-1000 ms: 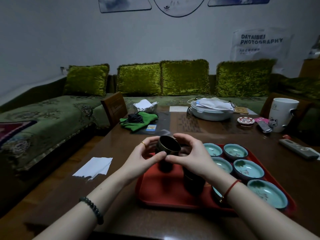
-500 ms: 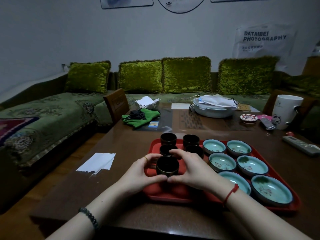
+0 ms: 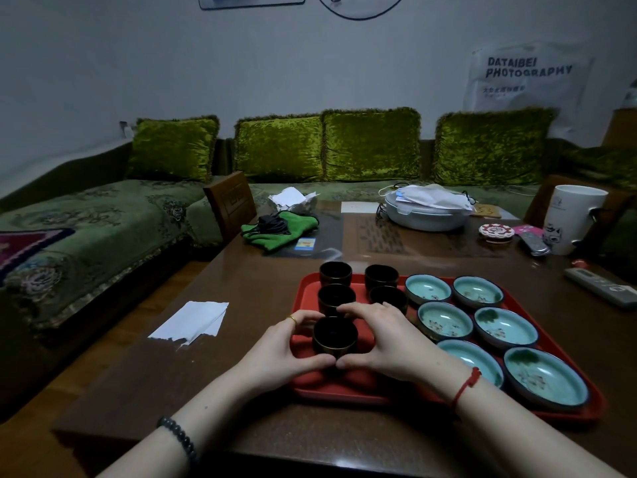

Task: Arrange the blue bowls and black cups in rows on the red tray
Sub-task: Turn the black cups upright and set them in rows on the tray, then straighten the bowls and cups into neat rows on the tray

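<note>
A red tray (image 3: 331, 389) lies on the brown table. On its right half stand several blue bowls (image 3: 505, 327) in two rows. Several black cups stand upright at its back left, among them one at the far corner (image 3: 335, 273). A nearer black cup (image 3: 335, 336) rests on the tray's front left. My left hand (image 3: 286, 350) and my right hand (image 3: 386, 336) wrap it from both sides, thumbs meeting in front of it. My right hand hides part of the tray behind that cup.
On the table lie a white paper (image 3: 193, 320) at left, a green cloth (image 3: 277, 229), a lidded grey dish (image 3: 427, 212), a white mug (image 3: 572, 219) and a remote (image 3: 601, 286) at right. A wooden chair back (image 3: 229, 201) and a green sofa stand behind.
Both hands brought the black cup down from mid-air to the tray's front left, in line behind the other cups. The view tilted slightly down.
</note>
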Motion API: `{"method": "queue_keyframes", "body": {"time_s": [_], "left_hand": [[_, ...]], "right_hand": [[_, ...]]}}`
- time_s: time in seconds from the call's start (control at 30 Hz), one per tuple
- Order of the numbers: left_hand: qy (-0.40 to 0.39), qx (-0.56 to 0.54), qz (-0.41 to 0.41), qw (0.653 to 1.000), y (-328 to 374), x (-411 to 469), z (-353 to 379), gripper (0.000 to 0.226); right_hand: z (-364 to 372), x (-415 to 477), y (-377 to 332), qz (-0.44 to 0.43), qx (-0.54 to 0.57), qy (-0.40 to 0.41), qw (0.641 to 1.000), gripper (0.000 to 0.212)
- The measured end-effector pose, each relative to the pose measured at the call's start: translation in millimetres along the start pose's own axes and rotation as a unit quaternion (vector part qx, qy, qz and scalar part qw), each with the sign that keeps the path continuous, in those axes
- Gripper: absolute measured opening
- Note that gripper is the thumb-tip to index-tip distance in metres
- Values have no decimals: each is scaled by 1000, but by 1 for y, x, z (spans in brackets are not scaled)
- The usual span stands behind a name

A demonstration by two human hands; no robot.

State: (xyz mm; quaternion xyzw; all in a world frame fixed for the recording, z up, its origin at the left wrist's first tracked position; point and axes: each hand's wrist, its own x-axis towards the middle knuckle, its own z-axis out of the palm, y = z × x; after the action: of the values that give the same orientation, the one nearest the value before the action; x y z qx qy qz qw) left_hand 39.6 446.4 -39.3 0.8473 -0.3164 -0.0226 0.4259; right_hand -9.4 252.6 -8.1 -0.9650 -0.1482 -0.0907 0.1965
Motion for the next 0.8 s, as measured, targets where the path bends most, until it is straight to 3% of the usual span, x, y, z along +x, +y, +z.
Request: {"method": "queue_keyframes", "body": {"time_s": [0.3, 0.63, 0.8], "left_hand": [[22, -13, -10, 1000, 7, 2, -5, 49], [90, -49, -14, 995, 17, 25, -2, 55], [100, -31, 12, 994, 37, 51, 8, 43]], "right_hand": [[-31, -18, 26, 16, 124, 77, 989, 68], [-76, -60, 94, 122, 120, 158, 972, 56], [-84, -77, 130, 192, 115, 161, 961, 61]]}}
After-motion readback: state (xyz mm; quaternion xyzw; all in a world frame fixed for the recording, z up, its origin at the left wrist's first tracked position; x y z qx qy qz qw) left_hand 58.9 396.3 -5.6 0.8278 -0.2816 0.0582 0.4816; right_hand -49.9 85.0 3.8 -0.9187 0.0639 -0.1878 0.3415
